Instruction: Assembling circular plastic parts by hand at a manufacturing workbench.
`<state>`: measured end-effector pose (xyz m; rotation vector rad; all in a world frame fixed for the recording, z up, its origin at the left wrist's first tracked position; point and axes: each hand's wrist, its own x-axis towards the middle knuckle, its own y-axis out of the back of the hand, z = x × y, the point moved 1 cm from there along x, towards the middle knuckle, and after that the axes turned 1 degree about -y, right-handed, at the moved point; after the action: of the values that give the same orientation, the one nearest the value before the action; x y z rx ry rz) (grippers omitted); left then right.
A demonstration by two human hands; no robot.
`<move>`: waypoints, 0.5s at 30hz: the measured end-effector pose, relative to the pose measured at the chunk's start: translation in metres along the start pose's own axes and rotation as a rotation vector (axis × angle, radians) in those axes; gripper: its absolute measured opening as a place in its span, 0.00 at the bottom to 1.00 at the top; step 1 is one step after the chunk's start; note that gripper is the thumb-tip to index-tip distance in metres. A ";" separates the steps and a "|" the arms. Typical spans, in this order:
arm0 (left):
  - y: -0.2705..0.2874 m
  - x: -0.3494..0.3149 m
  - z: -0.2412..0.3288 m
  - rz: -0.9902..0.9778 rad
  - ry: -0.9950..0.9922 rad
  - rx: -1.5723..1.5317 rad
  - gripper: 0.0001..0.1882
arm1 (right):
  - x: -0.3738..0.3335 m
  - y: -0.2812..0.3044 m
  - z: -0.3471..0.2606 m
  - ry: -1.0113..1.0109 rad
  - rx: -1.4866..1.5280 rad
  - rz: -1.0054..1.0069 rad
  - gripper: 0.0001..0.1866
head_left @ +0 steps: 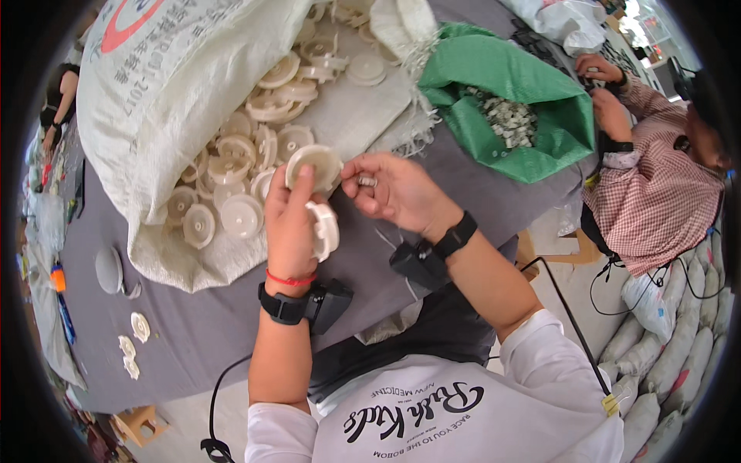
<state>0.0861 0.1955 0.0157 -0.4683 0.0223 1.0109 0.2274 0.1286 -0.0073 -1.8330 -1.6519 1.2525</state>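
In my left hand (289, 212) are two round cream plastic parts. The upper one, a shallow disc (315, 168), is pinched under the thumb; the lower one, a ring-like piece (326, 231), rests against the palm. My right hand (394, 189) is closed beside the disc's right edge, its thumb and forefinger at the rim. A small whitish piece (367, 182) sits within its curled fingers. Just beyond my left hand, many similar cream discs (231, 158) spill from a white woven sack (174, 100).
To the right a green woven bag (455, 73) holds small pale pieces (509, 122). Another person in a checked shirt (641, 185) works at the far right. Loose cream parts (139, 327) and a grey round object (109, 270) lie on the grey cloth (208, 332) at left.
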 end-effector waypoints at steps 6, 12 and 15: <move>0.014 -0.004 -0.003 -0.166 0.159 -0.414 0.10 | -0.053 -0.020 0.043 -0.027 0.434 0.194 0.10; 0.015 -0.009 0.000 -0.170 0.138 -0.540 0.13 | -0.094 -0.006 -0.056 0.468 1.008 0.005 0.26; 0.017 -0.004 -0.003 -0.232 0.190 -0.530 0.14 | -0.100 0.013 -0.070 0.663 1.017 -0.058 0.31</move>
<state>0.0703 0.1986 0.0074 -1.0264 -0.1308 0.7338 0.2998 0.0518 0.0565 -1.2860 -0.5181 0.9909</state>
